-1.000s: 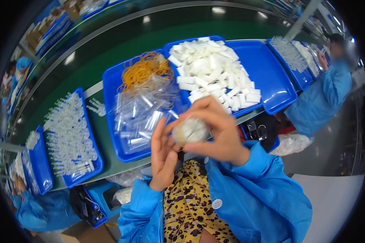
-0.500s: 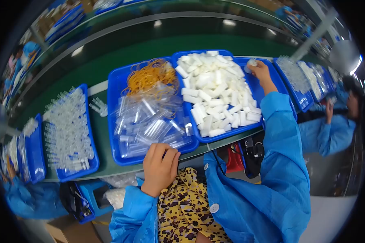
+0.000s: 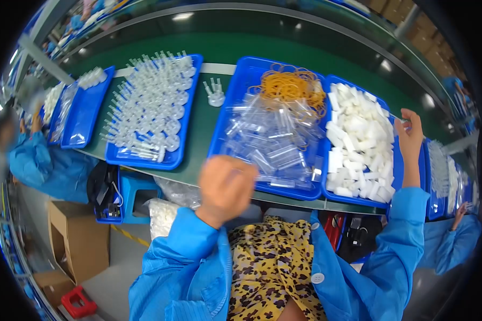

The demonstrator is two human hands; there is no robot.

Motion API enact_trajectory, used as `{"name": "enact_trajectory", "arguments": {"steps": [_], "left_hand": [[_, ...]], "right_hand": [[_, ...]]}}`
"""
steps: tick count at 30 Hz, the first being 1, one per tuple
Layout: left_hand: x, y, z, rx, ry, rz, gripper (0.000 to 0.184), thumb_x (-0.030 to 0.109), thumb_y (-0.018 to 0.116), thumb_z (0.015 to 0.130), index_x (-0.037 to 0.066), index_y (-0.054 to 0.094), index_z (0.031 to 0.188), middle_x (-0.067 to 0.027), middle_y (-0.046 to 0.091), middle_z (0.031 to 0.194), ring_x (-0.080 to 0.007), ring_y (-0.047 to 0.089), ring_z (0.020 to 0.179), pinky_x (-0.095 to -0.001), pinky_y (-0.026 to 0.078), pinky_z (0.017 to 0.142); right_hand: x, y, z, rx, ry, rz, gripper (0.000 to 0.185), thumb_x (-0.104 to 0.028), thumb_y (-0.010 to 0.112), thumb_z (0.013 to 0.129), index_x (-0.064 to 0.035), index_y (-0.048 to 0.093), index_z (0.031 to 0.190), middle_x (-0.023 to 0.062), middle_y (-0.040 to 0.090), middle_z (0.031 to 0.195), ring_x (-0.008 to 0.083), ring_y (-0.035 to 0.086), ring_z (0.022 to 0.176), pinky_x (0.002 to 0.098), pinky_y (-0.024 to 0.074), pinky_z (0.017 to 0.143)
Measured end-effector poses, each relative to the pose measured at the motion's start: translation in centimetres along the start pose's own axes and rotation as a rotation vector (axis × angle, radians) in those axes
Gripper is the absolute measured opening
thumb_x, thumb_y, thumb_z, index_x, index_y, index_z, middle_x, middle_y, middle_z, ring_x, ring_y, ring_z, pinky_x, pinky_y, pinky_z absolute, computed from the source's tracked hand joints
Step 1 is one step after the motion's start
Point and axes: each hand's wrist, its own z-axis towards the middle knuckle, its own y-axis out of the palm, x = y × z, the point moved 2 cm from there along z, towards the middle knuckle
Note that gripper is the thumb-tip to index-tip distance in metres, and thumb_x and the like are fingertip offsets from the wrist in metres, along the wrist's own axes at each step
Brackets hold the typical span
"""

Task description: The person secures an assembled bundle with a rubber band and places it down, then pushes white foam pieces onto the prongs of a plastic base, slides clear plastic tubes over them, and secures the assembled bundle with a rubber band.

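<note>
Frame right, the right grip (image 3: 409, 132) hangs, fingers parted, beside the white blocks (image 3: 359, 139) heaped right of centre; they look light, likely soft: pinch the long sides! Mid-frame, the left grip (image 3: 228, 184) blurs, its hold impossible to tell, near slippery-looking clear plastic pieces (image 3: 281, 156).

Not a word, label, brand, number or sign can be read here, not on a single thing!

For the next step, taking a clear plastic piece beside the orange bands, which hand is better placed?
Probably left: the left hand is nearer the clear plastic pieces; the white blocks lie between them and the right hand.
</note>
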Motion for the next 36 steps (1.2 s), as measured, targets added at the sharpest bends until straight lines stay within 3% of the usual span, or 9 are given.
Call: {"name": "enact_trajectory", "arguments": {"steps": [5,10,12,15,19,24,30,34,36], "left_hand": [[-6.6,-6.5,-2.8,0.265,-0.296,0.519,0.007,0.004,0.070,0.076,0.008,0.063,0.078,-0.0059,0.061,0.077,-0.0259,0.055,0.070,-0.0368,0.039,0.065],[-8.9,-7.7,-5.1,0.061,-0.579,0.776,0.014,0.016,0.074,0.074,0.009,0.066,0.083,-0.0035,0.060,0.081,-0.0236,0.056,0.079,-0.0367,0.039,0.068],[-9.6,-7.9,-5.4,0.071,-0.614,0.723,0.016,0.017,0.075,0.073,0.009,0.066,0.084,-0.0036,0.059,0.081,-0.0238,0.055,0.080,-0.0371,0.039,0.069],[-10.1,-8.2,-5.7,0.116,-0.649,0.625,0.021,0.019,0.077,0.071,0.010,0.065,0.086,-0.0037,0.059,0.081,-0.0242,0.055,0.081,-0.0377,0.039,0.070],[-9.9,-8.7,-5.3,0.091,-0.661,0.775,0.026,0.019,0.079,0.068,0.010,0.064,0.088,-0.0035,0.059,0.081,-0.0247,0.056,0.081,-0.0377,0.039,0.071],[-10.7,-9.1,-5.9,0.146,-0.792,0.595,0.025,0.014,0.077,0.067,0.010,0.063,0.087,-0.0055,0.060,0.083,-0.0256,0.057,0.082,-0.0374,0.040,0.072],[-10.2,-8.9,-5.8,0.538,-0.643,0.322,0.020,0.003,0.072,0.071,0.004,0.062,0.088,-0.0101,0.059,0.091,-0.0239,0.057,0.087,-0.0325,0.044,0.076],[-10.3,-8.8,-5.5,0.284,-0.609,0.514,0.023,0.002,0.071,0.074,0.002,0.060,0.094,-0.0122,0.058,0.097,-0.0266,0.058,0.093,-0.0359,0.046,0.081],[-10.3,-8.7,-5.5,0.305,-0.648,0.549,0.028,0.002,0.072,0.072,0.001,0.059,0.096,-0.0123,0.058,0.097,-0.0289,0.058,0.095,-0.0366,0.046,0.083]], "right_hand": [[-7.4,3.1,-2.0,-0.395,-0.177,0.165,0.025,-0.003,0.067,0.077,-0.0053,0.064,0.102,0.0060,0.058,0.098,0.0161,0.052,0.072,0.0266,0.0426,0.065],[-11.8,5.3,-2.9,-0.475,-0.592,-0.179,0.026,0.000,0.069,0.072,-0.0033,0.064,0.097,0.0117,0.056,0.094,0.0290,0.057,0.075,0.0340,0.0458,0.068],[-10.6,6.0,-2.8,-0.568,-0.372,-0.059,0.026,0.001,0.071,0.070,-0.0019,0.062,0.094,0.0130,0.055,0.093,0.0338,0.057,0.080,0.0377,0.0465,0.071],[-10.2,6.1,-2.8,-0.567,-0.334,-0.020,0.023,0.004,0.070,0.069,-0.0011,0.062,0.090,0.0131,0.054,0.093,0.0340,0.058,0.080,0.0391,0.0465,0.071],[-11.1,5.4,-2.8,-0.417,-0.513,-0.083,0.019,0.004,0.068,0.071,-0.0008,0.061,0.087,0.0132,0.056,0.091,0.0328,0.058,0.076,0.0380,0.0465,0.068],[-10.3,4.2,-2.8,-0.458,-0.220,0.066,0.016,-0.002,0.066,0.076,-0.0011,0.065,0.092,0.0109,0.058,0.084,0.0205,0.055,0.074,0.0290,0.0426,0.064],[-9.3,2.2,-3.5,-0.488,-0.086,0.229,0.021,-0.002,0.060,0.086,-0.0028,0.067,0.106,0.0028,0.052,0.086,0.0097,0.046,0.072,0.0212,0.0356,0.064],[-11.3,-0.9,-4.9,-0.438,0.108,0.309,0.025,0.000,0.057,0.087,-0.0027,0.062,0.112,0.0034,0.054,0.092,0.0096,0.050,0.078,0.0207,0.0383,0.070],[-11.0,-2.1,-6.1,-0.233,0.153,0.497,0.026,0.000,0.057,0.088,0.0003,0.055,0.114,0.0056,0.057,0.100,0.0098,0.054,0.088,0.0213,0.0411,0.079]]}}
